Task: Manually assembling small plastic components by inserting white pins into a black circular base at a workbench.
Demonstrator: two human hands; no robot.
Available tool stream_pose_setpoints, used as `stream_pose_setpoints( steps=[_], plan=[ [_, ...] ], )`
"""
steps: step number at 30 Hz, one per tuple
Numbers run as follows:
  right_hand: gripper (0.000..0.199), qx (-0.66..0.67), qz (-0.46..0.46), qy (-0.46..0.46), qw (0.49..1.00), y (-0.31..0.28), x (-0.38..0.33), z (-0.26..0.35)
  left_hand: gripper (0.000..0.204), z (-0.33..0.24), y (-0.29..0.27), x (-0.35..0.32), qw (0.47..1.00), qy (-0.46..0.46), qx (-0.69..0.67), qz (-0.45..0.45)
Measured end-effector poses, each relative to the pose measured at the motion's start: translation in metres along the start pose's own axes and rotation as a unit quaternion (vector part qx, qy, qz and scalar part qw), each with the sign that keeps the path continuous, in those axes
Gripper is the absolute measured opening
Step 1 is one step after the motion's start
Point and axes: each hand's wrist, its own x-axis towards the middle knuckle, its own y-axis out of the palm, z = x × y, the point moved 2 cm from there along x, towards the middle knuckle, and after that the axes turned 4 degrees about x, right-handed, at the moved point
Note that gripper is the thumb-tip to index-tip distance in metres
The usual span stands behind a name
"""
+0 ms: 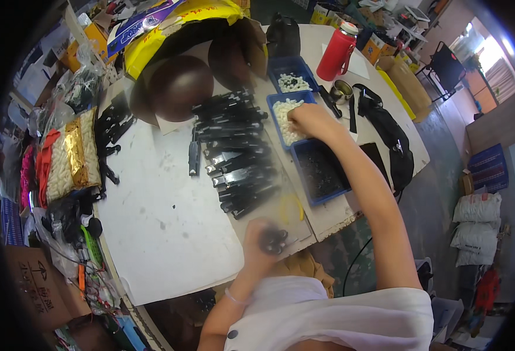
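We find the widest passage over the white sheet [158, 234] on the desk, left of the stacked black parts [240, 149]. The stack bars a level path from the sheet to the blue trays; we must clear it from above or round its near end, where the left hand [261, 238] occupies the desk edge. The right hand [304, 121] fills the middle tray [274, 127], its forearm overhanging the near tray [329, 199]. Brown round objects [181, 88] obstruct the far side; a red bottle [337, 54] and metal cup [341, 91] flank the trays' right.
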Motion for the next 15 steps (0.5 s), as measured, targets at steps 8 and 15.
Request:
stream_pose_setpoints(
  steps=[8, 15],
  plan=[
    [0.020, 0.069, -0.162, 0.015, 0.984, -0.012, -0.023, -0.001, 0.057, 0.005, -0.001, 0.001, 1.000, 0.020, 0.000, 0.012],
    [0.019, 0.399, -0.108, -0.098, 0.905, -0.049, -0.114, 0.093, 0.055, 0.009, -0.001, 0.000, 1.000, -0.014, -0.026, 0.007]
  ],
)
